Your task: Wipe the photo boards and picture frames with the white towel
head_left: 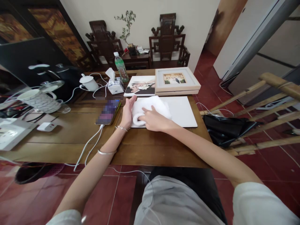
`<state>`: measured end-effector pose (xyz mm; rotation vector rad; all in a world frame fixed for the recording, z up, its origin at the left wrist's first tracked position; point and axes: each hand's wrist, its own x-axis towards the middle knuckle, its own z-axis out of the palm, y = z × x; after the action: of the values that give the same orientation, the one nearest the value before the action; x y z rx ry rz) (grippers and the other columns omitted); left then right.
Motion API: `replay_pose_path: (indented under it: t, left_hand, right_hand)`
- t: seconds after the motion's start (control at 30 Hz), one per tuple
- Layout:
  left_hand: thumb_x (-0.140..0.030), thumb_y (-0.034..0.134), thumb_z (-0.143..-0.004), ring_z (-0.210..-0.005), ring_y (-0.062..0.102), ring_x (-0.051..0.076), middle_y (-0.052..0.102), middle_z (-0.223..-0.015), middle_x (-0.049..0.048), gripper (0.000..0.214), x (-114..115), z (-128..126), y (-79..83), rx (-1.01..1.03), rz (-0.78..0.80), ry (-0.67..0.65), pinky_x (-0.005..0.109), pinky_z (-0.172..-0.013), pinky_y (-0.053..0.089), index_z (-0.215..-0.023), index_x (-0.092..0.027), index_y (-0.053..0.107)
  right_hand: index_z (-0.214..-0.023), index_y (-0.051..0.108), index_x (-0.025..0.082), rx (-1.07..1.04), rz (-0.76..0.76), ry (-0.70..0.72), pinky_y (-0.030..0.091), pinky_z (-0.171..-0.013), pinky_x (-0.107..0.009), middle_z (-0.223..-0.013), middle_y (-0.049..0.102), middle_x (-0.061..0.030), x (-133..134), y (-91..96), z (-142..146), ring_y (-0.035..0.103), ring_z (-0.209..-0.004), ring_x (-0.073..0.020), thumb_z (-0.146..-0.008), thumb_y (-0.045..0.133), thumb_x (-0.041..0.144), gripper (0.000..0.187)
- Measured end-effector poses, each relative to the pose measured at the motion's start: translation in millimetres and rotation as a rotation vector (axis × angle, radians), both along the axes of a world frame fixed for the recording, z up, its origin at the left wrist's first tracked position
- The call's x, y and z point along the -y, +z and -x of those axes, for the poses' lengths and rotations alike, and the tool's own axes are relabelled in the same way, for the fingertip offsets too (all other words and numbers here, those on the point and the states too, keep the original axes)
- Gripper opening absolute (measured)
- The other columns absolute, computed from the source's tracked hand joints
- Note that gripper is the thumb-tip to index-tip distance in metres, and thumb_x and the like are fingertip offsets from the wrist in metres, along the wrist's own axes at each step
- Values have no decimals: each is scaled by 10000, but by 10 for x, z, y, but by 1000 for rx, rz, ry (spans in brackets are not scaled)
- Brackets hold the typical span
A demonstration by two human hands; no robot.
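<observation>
A white towel [161, 105], rolled or folded into a thick bundle, lies on a flat white board [182, 111] on the wooden table [70, 137]. My left hand [127, 114] stands edge-on against the towel's left end, fingers straight and together. My right hand [152, 119] lies on top of the bundle near its front, fingers curled onto the cloth and pressing it down. A phone [108, 111] on a white charging cable lies just left of my left hand.
Behind the towel lie a photo print [142, 85] and a stacked framed picture [176, 80]. A tissue box [114, 85], green bottle [121, 67], white cups and a kettle stand at the back left. A black bag [225, 126] rests on bamboo poles at the right.
</observation>
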<state>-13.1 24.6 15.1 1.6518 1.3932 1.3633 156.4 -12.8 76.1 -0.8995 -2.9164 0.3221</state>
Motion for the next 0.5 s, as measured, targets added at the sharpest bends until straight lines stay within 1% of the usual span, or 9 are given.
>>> replay_pose_path:
  t: [0.1,0.13,0.2,0.23,0.27,0.3,0.33,0.4,0.5]
  left_hand:
    - [-484,-71,-1025,-1426,415,217,444,-1538,103,744,26,-5,1,-44,13,15,391,-1156,402,-1479,-156,419]
    - [-471,-54,-1032,-1417,430,223,468,-1522,97,727,39,-10,-6,-72,18,23,402,-1148,412,-1468,-161,438]
    - [-477,43,-1047,-1399,456,238,522,-1480,91,669,66,-23,-25,-161,0,47,420,-1155,398,-1430,-164,493]
    - [-486,115,-1048,-1395,462,245,540,-1464,91,632,78,-30,-35,-220,-23,52,426,-1170,374,-1406,-162,522]
    - [-490,191,-1042,-1394,462,252,547,-1458,94,594,90,-37,-43,-285,-51,44,433,-1186,345,-1383,-158,547]
    - [-488,258,-1031,-1395,460,258,547,-1457,100,563,98,-43,-49,-350,-76,23,440,-1196,323,-1360,-152,568]
    - [-478,307,-1017,-1393,462,264,544,-1458,109,540,105,-48,-53,-411,-91,-14,446,-1200,313,-1338,-146,586]
    - [-437,350,-997,-1393,461,270,540,-1460,115,499,110,-52,-54,-515,-96,-113,459,-1195,317,-1299,-144,618]
    - [-351,381,-968,-1396,457,279,534,-1466,108,451,113,-45,-42,-614,-87,-203,486,-1180,334,-1285,-154,635]
  right_hand:
    - [-1202,652,174,31,83,107,250,-1103,-650,-1200,694,-151,219,73,-107,352,-1429,-325,-737,418,-10,552]
    - [-1198,653,179,49,109,123,275,-1100,-624,-1195,697,-145,280,114,-156,386,-1410,-323,-732,417,-8,555]
    - [-1159,669,191,79,151,113,390,-1031,-534,-1155,711,-132,348,207,-262,540,-1272,-323,-734,426,12,521]
    - [-1124,681,196,87,160,82,451,-954,-474,-1114,722,-126,347,251,-313,621,-1150,-314,-740,431,27,489]
    - [-1089,691,199,92,156,38,485,-862,-419,-1063,731,-122,320,290,-359,670,-1021,-298,-747,435,43,455]
    - [-1065,698,199,92,144,-16,491,-780,-377,-1018,735,-121,269,321,-396,686,-921,-283,-758,438,59,426]
    - [-1054,702,197,93,128,-79,482,-725,-351,-992,736,-124,197,344,-423,686,-867,-276,-771,439,73,406]
    - [-1096,700,192,88,97,-219,467,-704,-334,-1028,728,-140,18,364,-434,678,-882,-282,-802,438,95,406]
    - [-1206,673,191,53,84,-389,472,-769,-340,-1180,686,-156,-252,348,-336,654,-1007,-299,-859,432,150,425]
